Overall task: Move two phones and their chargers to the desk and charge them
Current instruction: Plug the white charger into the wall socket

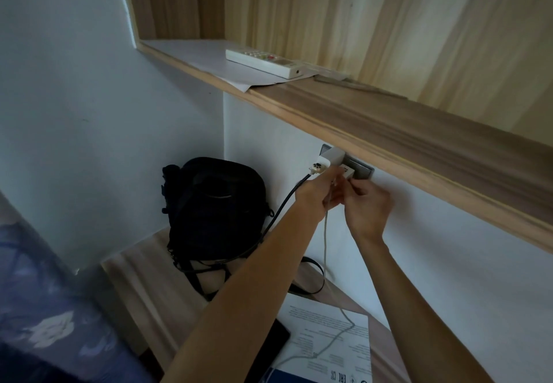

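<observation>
Under wooden shelf point(374, 125), both hands point(344, 197) pinched around small white charger point(347, 172) with pale cable point(326, 242).

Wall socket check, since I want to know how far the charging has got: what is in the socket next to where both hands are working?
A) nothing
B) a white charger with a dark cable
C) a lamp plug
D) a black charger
B: a white charger sits in the wall socket, with a dark cable running down from it.
</observation>
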{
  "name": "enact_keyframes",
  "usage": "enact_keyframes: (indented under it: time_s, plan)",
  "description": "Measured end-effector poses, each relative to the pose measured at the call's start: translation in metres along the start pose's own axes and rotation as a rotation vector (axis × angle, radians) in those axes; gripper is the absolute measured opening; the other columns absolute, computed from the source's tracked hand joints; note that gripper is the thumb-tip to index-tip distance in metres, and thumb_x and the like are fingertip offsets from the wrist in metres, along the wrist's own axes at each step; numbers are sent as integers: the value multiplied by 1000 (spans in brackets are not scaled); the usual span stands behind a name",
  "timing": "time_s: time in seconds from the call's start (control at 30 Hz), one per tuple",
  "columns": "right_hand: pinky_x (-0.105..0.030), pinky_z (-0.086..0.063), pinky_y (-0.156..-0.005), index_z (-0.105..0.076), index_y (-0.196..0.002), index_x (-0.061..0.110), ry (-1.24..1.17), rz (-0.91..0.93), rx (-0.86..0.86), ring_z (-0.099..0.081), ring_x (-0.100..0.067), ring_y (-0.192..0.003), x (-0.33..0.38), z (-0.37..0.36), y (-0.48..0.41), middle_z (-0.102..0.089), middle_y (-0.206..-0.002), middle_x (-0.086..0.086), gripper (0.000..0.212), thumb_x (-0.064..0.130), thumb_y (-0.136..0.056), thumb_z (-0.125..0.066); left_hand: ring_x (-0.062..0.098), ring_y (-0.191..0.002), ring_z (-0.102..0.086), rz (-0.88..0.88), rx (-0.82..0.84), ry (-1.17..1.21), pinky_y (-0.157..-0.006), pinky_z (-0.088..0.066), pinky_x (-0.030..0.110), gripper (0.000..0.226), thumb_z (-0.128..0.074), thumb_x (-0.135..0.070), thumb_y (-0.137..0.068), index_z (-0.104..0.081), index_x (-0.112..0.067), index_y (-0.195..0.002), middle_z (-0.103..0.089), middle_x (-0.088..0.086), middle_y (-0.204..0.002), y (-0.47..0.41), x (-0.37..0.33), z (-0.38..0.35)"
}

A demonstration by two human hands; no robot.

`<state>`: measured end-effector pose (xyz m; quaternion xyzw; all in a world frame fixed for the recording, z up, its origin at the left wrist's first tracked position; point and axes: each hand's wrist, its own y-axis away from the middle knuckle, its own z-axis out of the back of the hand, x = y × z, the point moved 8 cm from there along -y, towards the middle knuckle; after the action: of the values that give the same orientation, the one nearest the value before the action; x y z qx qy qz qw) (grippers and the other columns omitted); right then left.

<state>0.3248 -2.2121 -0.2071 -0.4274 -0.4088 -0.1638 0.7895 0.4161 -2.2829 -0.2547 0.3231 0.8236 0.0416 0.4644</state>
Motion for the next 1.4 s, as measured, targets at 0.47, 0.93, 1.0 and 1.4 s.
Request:
enact_keyframes:
  time_s: [0.47,0.93,1.0,1.4]
  plan:
    - [-2,-38,-51,-73,-67,5,-202,-81,-6,-58,7,-47,2,2,-2,-63,-53,15,19,8,-85,-73,15,-48,-70,-75,-212,117,-47,-58,26,24,-86,-18,-73,-69,-2,-74,-72,5,-56,0,7,5]
    - [-6,-41,-56,-72,-65,8,-89,28,25,-59,-1,-52,-3,1,6,-67,-56,2,19,0,-83,-72,18,-66,-68,0,-245,180,-69,-60,27,40,-89,-43,-62,-66,-11,-71,-71,4,-72,0,36,6]
    - [-4,-42,-58,-73,-69,1,-87,71,6,-62,1,-55,1,3,6,-67,-59,-2,15,-1,-84,-71,18,-70,-69,-21,-212,181,-73,-61,30,38,-89,-39,-66,-67,-9,-74,-72,6,-77,-2,35,5]
    - [-7,-39,-49,-69,-70,-3,-93,-86,64,-55,-3,-50,6,2,-16,-68,-61,-9,22,10,-87,-66,6,-33,-53,-15,-383,178,-40,-44,15,31,-86,-25,-68,-59,-9,-68,-61,-3,-48,-2,22,-1]
